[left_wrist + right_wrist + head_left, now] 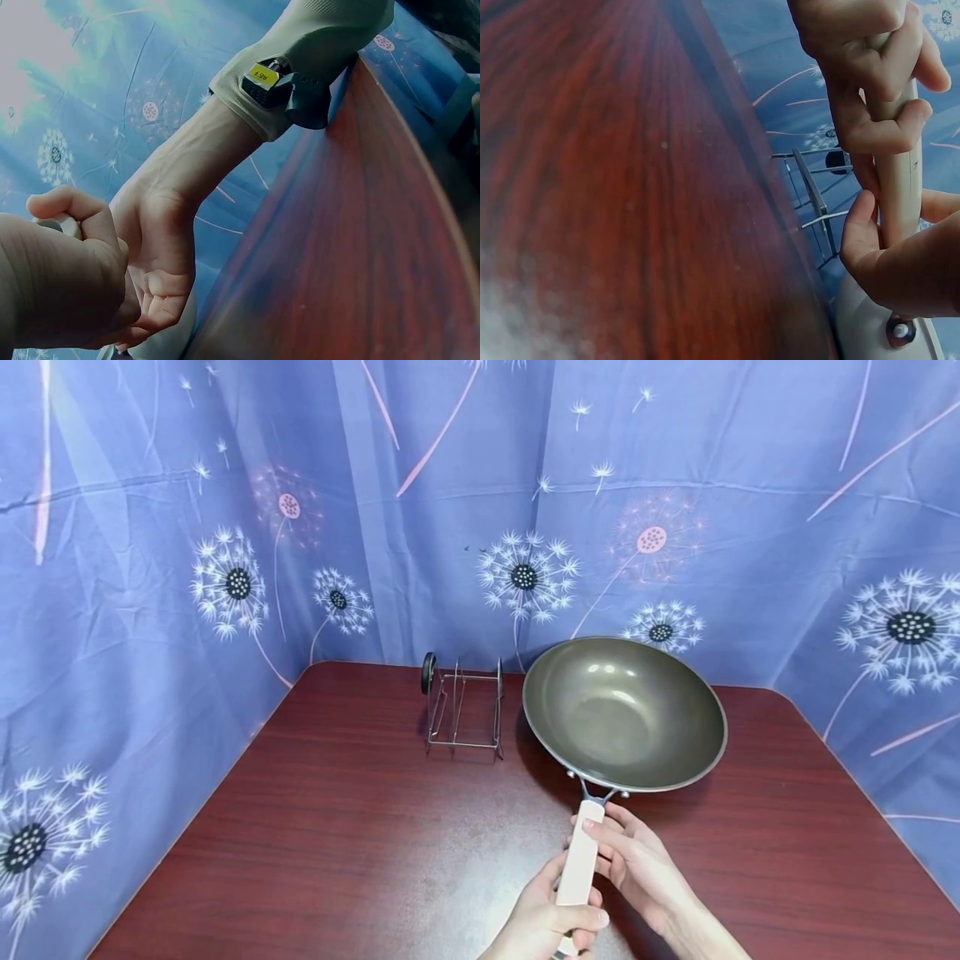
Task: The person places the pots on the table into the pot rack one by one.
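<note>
A wok (615,727) with a dark olive-grey inside is held above the table, tilted so its inside faces the head camera. My left hand (558,914) grips the rear end of its cream handle (579,860), fingers curled round it; the right wrist view also shows this left hand (877,67). Nearer the bowl, my right hand (637,864) holds the same handle between thumb and fingers. The handle's end (61,225) pokes out of the left fist in the left wrist view. From below, the wok's pale outside (862,322) shows in the right wrist view.
Left of the wok, a metal wire rack (465,745) stands on the dark red wooden table (315,827). A black round piece (428,673) is at the rack's back left. Blue dandelion-print curtains (420,552) enclose the table's back and sides.
</note>
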{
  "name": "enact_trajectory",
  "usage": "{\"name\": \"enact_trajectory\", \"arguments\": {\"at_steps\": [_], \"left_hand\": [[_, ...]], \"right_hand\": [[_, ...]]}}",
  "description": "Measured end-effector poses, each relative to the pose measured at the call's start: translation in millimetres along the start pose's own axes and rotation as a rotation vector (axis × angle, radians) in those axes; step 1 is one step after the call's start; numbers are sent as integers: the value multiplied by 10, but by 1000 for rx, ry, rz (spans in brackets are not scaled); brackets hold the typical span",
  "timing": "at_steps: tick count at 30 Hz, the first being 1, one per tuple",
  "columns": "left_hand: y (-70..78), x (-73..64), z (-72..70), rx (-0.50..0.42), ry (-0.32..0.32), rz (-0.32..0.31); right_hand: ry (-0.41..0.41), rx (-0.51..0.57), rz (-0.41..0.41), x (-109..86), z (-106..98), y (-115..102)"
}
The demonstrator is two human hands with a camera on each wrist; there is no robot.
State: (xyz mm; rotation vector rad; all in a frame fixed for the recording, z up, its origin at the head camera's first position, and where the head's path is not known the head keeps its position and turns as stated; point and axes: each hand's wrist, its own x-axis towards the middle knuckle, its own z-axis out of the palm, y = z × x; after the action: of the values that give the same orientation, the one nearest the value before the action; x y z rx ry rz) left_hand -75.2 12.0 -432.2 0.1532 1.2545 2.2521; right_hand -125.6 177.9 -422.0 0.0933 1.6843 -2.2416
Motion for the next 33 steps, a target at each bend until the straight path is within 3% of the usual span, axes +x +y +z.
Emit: {"name": "enact_trajectory", "arguments": {"at_steps": [12, 23, 33], "left_hand": [[-3, -14, 19, 50, -8, 16], [25, -16, 31, 95, -24, 24], [-6, -10, 48, 47, -68, 67]], "right_hand": [[-15, -32, -15, -25, -25, -5], [-118, -88, -63, -24, -66, -50], [-113, -146, -76, -44, -75, -66]]}}
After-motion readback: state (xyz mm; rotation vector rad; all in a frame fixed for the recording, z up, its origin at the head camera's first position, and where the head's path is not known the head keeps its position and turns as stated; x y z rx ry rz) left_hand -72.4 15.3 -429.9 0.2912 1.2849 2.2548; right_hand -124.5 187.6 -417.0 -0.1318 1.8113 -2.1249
